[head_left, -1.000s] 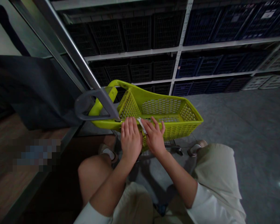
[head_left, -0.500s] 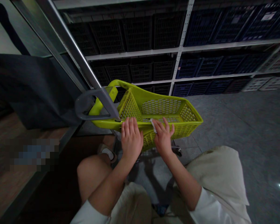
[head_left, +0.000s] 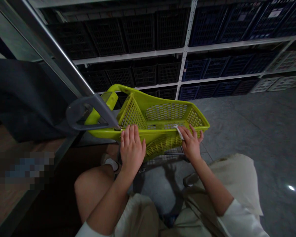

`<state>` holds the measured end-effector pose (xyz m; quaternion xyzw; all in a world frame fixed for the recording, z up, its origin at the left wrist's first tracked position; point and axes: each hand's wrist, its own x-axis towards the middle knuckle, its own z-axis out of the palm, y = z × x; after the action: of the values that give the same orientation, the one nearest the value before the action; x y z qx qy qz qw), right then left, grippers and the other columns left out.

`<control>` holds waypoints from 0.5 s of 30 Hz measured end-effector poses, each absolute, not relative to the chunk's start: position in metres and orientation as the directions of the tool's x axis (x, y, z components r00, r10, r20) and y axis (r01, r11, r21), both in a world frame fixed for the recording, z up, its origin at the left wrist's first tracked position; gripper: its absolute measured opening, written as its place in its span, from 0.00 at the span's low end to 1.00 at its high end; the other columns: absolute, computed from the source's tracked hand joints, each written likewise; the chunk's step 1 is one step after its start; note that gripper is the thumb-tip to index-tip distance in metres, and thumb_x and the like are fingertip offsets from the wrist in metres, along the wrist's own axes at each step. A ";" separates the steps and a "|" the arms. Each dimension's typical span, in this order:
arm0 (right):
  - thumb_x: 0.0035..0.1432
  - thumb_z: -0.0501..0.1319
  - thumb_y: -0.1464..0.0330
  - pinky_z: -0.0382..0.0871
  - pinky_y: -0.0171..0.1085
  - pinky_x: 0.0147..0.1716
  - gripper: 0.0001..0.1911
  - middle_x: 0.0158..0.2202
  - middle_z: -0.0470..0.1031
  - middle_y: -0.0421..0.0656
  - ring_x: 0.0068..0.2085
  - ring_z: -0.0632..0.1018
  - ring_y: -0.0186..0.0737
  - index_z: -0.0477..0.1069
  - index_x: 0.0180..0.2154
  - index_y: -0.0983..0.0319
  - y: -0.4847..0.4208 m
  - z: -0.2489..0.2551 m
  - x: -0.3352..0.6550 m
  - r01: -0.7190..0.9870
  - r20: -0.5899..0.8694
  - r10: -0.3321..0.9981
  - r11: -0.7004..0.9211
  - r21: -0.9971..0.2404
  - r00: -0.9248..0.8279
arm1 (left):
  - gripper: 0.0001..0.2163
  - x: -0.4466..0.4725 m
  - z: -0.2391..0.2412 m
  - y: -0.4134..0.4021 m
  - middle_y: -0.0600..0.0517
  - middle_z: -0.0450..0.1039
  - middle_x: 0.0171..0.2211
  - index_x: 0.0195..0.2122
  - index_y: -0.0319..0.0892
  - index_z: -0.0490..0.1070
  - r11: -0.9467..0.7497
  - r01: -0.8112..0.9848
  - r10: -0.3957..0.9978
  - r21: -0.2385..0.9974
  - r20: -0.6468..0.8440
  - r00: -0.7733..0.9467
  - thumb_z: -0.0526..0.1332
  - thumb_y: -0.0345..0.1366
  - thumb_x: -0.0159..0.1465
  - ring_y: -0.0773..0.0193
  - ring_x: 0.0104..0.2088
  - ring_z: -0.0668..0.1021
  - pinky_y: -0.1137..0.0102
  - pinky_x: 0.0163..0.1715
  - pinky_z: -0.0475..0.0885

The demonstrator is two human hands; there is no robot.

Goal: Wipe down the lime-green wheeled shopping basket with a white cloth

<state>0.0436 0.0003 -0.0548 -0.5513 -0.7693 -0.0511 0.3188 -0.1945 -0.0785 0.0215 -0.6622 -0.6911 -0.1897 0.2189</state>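
Now | right hand (head_left: 191,144), holding white cloth (head_left: 179,132), has slid along green shopping cart's rim (head_left: 159,132) — more rim between hands | left hand (head_left: 132,148) grips rim

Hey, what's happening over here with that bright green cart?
A person has both bare hands on the near side of a yellow-green shopping cart. The left hand rests over the near rim, close to the grey handle piece. The right hand is farther along the same rim, with a small white cloth or tissue under its fingers. Beyond the cart stand shelves of dark crates.
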 end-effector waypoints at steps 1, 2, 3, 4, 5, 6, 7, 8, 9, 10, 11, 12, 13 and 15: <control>0.57 0.51 0.78 0.36 0.57 0.68 0.34 0.60 0.72 0.40 0.69 0.58 0.47 0.64 0.64 0.52 0.003 -0.058 0.052 0.883 0.558 0.809 0.386 -0.266 -0.186 | 0.29 -0.194 0.021 -0.078 0.32 0.61 0.66 0.68 0.26 0.54 0.045 0.999 0.831 -0.019 0.555 -0.027 0.54 0.36 0.69 0.44 0.69 0.60 0.48 0.69 0.54; 0.56 0.50 0.78 0.38 0.55 0.68 0.34 0.60 0.73 0.41 0.68 0.60 0.46 0.65 0.63 0.53 0.005 -0.060 0.056 0.878 0.566 0.802 0.396 -0.270 -0.188 | 0.29 -0.194 0.021 -0.078 0.32 0.61 0.66 0.68 0.26 0.54 0.043 0.999 0.828 -0.010 0.560 -0.030 0.55 0.36 0.68 0.44 0.69 0.60 0.48 0.69 0.53; 0.57 0.50 0.78 0.41 0.53 0.68 0.33 0.60 0.73 0.42 0.67 0.61 0.45 0.65 0.63 0.54 0.006 -0.061 0.057 0.867 0.573 0.797 0.410 -0.283 -0.189 | 0.29 -0.193 0.020 -0.078 0.32 0.59 0.67 0.68 0.26 0.53 0.049 0.999 0.822 -0.001 0.568 -0.040 0.55 0.36 0.68 0.43 0.70 0.58 0.47 0.69 0.53; 0.57 0.50 0.77 0.44 0.51 0.67 0.33 0.59 0.73 0.43 0.66 0.63 0.45 0.66 0.62 0.55 0.006 -0.061 0.056 0.854 0.579 0.794 0.422 -0.305 -0.185 | 0.30 -0.192 0.019 -0.079 0.31 0.57 0.68 0.68 0.25 0.53 0.061 0.998 0.814 0.008 0.579 -0.055 0.55 0.36 0.68 0.42 0.70 0.57 0.46 0.68 0.53; 0.57 0.50 0.77 0.46 0.49 0.66 0.32 0.58 0.73 0.43 0.65 0.64 0.45 0.67 0.62 0.56 0.006 -0.061 0.053 0.841 0.585 0.793 0.427 -0.331 -0.173 | 0.30 -0.190 0.018 -0.079 0.30 0.54 0.69 0.68 0.25 0.53 0.077 0.997 0.805 0.013 0.589 -0.070 0.56 0.36 0.68 0.41 0.71 0.55 0.45 0.68 0.53; 0.57 0.50 0.76 0.48 0.48 0.66 0.31 0.58 0.74 0.44 0.65 0.64 0.45 0.67 0.61 0.56 0.004 -0.061 0.049 0.830 0.589 0.793 0.428 -0.357 -0.156 | 0.30 -0.187 0.017 -0.079 0.30 0.51 0.70 0.68 0.25 0.53 0.089 0.996 0.798 0.013 0.598 -0.079 0.57 0.36 0.67 0.39 0.71 0.52 0.44 0.68 0.53; 0.57 0.50 0.76 0.48 0.48 0.65 0.31 0.57 0.74 0.44 0.64 0.64 0.46 0.68 0.61 0.56 0.003 -0.060 0.044 0.822 0.591 0.795 0.425 -0.379 -0.138 | 0.31 -0.184 0.015 -0.079 0.30 0.49 0.71 0.68 0.26 0.53 0.088 0.996 0.797 0.006 0.600 -0.074 0.57 0.35 0.67 0.39 0.72 0.51 0.43 0.67 0.53; 0.58 0.50 0.76 0.48 0.49 0.65 0.30 0.57 0.74 0.44 0.64 0.65 0.46 0.68 0.60 0.56 0.000 -0.060 0.040 0.818 0.592 0.796 0.420 -0.393 -0.123 | 0.30 -0.180 0.013 -0.078 0.31 0.48 0.71 0.69 0.27 0.52 0.068 0.998 0.804 -0.012 0.593 -0.048 0.56 0.35 0.67 0.39 0.72 0.50 0.43 0.67 0.53; 0.58 0.50 0.76 0.47 0.49 0.65 0.30 0.56 0.74 0.44 0.64 0.65 0.47 0.68 0.60 0.56 -0.003 -0.059 0.035 0.817 0.592 0.798 0.412 -0.403 -0.111 | 0.30 -0.175 0.011 -0.076 0.32 0.48 0.71 0.69 0.28 0.51 0.026 0.999 0.816 -0.040 0.579 0.002 0.55 0.34 0.68 0.41 0.72 0.50 0.44 0.67 0.54; 0.58 0.50 0.76 0.47 0.50 0.66 0.30 0.56 0.74 0.43 0.64 0.65 0.47 0.68 0.60 0.56 -0.006 -0.059 0.031 0.819 0.589 0.801 0.405 -0.407 -0.103 | 0.30 -0.170 0.008 -0.074 0.34 0.48 0.71 0.70 0.29 0.50 -0.040 0.997 0.829 -0.073 0.554 0.074 0.54 0.33 0.68 0.43 0.72 0.51 0.47 0.68 0.54; 0.58 0.50 0.77 0.45 0.51 0.66 0.30 0.56 0.74 0.43 0.64 0.65 0.47 0.68 0.61 0.56 -0.010 -0.059 0.027 0.822 0.585 0.805 0.398 -0.408 -0.099 | 0.30 -0.163 0.006 -0.070 0.35 0.48 0.72 0.70 0.29 0.49 -0.114 0.988 0.837 -0.101 0.527 0.150 0.53 0.32 0.68 0.46 0.72 0.51 0.50 0.68 0.55; 0.57 0.50 0.77 0.44 0.52 0.66 0.31 0.56 0.75 0.43 0.64 0.65 0.47 0.67 0.61 0.55 -0.014 -0.059 0.024 0.825 0.580 0.808 0.393 -0.405 -0.100 | 0.30 -0.157 0.004 -0.066 0.37 0.48 0.72 0.71 0.30 0.47 -0.195 0.972 0.837 -0.129 0.495 0.234 0.52 0.31 0.68 0.49 0.72 0.51 0.53 0.69 0.55; 0.56 0.51 0.78 0.43 0.52 0.66 0.32 0.56 0.75 0.43 0.64 0.65 0.47 0.67 0.61 0.55 -0.018 -0.058 0.021 0.830 0.574 0.812 0.390 -0.398 -0.107 | 0.31 -0.150 0.002 -0.062 0.39 0.48 0.72 0.71 0.31 0.46 -0.278 0.948 0.829 -0.155 0.460 0.318 0.51 0.30 0.68 0.52 0.73 0.51 0.55 0.69 0.55; 0.55 0.51 0.79 0.40 0.54 0.67 0.34 0.56 0.76 0.42 0.64 0.65 0.46 0.66 0.62 0.53 -0.026 -0.057 0.016 0.838 0.570 0.810 0.401 -0.370 -0.136 | 0.31 -0.138 -0.002 -0.054 0.42 0.46 0.73 0.72 0.32 0.45 -0.388 0.903 0.811 -0.182 0.398 0.429 0.50 0.29 0.67 0.55 0.73 0.51 0.57 0.69 0.54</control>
<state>0.0163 -0.0265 -0.0567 -0.5468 -0.7534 -0.0190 0.3647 -0.1385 -0.0540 -0.0022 -0.8240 -0.5201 -0.1230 0.1880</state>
